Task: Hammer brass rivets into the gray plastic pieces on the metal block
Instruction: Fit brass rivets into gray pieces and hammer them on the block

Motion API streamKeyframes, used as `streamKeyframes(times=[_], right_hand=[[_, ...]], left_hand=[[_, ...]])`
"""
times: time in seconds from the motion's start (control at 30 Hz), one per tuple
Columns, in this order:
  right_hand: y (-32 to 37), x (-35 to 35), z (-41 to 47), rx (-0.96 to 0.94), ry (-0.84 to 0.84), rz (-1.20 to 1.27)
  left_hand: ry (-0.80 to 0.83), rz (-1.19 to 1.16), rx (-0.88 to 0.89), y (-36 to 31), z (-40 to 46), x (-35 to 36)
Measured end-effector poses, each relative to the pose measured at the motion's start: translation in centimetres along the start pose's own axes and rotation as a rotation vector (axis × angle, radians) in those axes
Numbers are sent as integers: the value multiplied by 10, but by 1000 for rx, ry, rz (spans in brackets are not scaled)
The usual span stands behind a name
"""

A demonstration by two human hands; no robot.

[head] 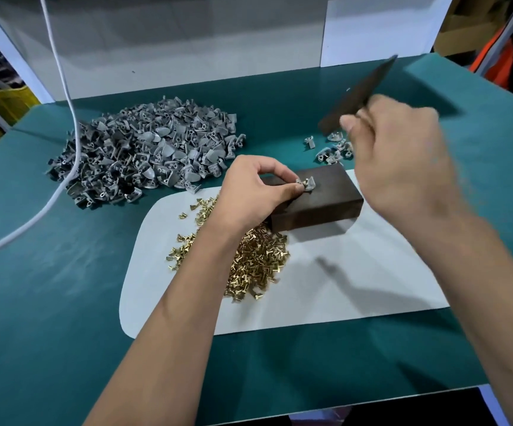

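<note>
Big heap of gray plastic pieces [144, 152] far left on green surface [49, 272]. Brass rivets [258, 262] piled on white sheet [356, 287]. Left hand [252, 189] pinches one gray piece [307, 184] atop metal block [319, 198]. Right hand [402, 155] wrapped round dark bar [359, 93], raised, blurred. Few pieces [332, 149] behind block.

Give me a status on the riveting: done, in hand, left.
Done: a small cluster of gray pieces lies beyond the metal block, apparently finished. In hand: left hand pinches one piece on the block; right hand holds the raised striking bar. Left: the big gray pile and the brass rivets.
</note>
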State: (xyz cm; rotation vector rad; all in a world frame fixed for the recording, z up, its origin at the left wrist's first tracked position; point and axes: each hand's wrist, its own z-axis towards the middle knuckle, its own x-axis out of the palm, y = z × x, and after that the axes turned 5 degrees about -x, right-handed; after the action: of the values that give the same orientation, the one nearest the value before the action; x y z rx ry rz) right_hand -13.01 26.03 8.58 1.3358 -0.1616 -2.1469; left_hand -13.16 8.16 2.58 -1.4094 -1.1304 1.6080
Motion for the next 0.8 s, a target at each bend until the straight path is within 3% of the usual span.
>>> streamKeyframes(times=[0.1, 0.13, 0.2, 0.3, 0.33, 0.43, 0.5, 0.6, 0.63, 0.73, 0.8], right_hand=[[1, 9, -10, 56, 329, -118], [-1, 6, -7, 73, 369, -164], [-3, -2, -1, 65, 302, -206], [2, -6, -3, 5, -51, -25], [4, -2, -5, -17, -32, -12], [4, 6, -7, -1, 355, -184], [2, 1, 1, 6, 343, -239], [1, -3, 3, 14, 20, -64], [3, -2, 1, 3, 18, -35], [5, 7, -4, 9, 386, -201], [3, 0, 2, 1, 401, -246]], left_hand=[[6, -14, 9, 1, 0, -1], [5, -10, 11, 1, -1, -1], [1, -8, 5, 0, -2, -1], [-6, 14, 5, 0, 0, 0], [-7, 19, 6, 0, 0, 0], [10, -15, 6, 0, -1, -1], [10, -11, 3, 0, -1, -1], [10, 9, -10, 1, 0, -1], [11, 12, -8, 2, 1, -1], [16, -17, 10, 2, 0, -1], [9, -9, 10, 2, -1, -1]])
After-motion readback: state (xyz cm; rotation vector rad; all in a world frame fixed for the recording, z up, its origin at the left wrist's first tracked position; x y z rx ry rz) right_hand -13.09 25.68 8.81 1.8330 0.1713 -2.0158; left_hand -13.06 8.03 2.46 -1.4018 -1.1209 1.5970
